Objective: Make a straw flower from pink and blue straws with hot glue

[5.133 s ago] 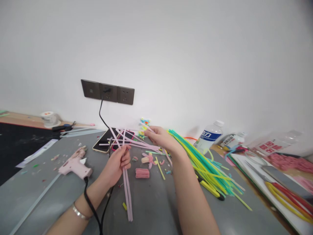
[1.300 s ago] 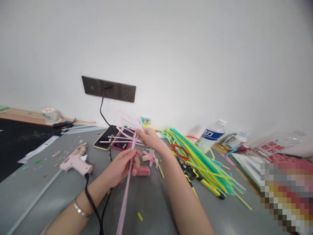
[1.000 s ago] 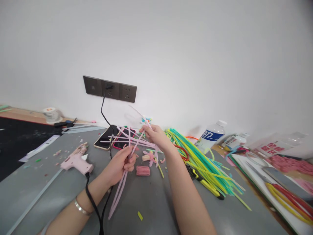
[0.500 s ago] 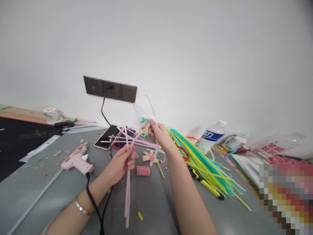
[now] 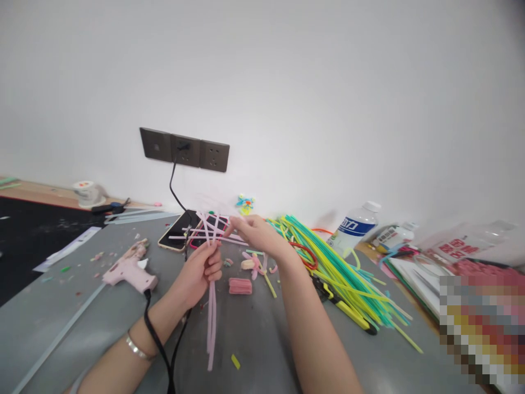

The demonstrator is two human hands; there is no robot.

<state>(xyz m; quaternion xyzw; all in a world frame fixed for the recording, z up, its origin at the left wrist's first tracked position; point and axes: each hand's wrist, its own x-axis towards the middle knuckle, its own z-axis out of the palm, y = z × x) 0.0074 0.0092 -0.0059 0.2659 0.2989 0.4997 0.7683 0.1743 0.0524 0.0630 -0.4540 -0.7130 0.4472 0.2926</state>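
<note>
My left hand (image 5: pixel 204 271) is closed round several lilac pipe cleaners (image 5: pixel 211 323), whose lower ends hang straight below the fist. Their upper ends fan out above the fingers. Close above and to the right, my right hand (image 5: pixel 256 232) has its thumb and forefinger pinched at one of the upper stems; that stem is smeared by motion. More lilac stems lie behind on the table, across two phones (image 5: pixel 177 232). In front of the right wrist rest a small pink and yellow pipe-cleaner figure (image 5: pixel 255 264) and a folded pink bundle (image 5: pixel 240 286).
A pink glue gun (image 5: pixel 129 271) lies left, its black cord passing the left forearm. Green and yellow pipe cleaners (image 5: pixel 340 268) are heaped right, beside yellow-handled pliers (image 5: pixel 353 314) and a bottle (image 5: pixel 355 227). Sockets (image 5: pixel 184 149) are on the wall behind.
My right hand has moved left and slightly down, close to the left fist. The long stem it held up has swung left and is blurred. The left hand has shifted slightly left.
</note>
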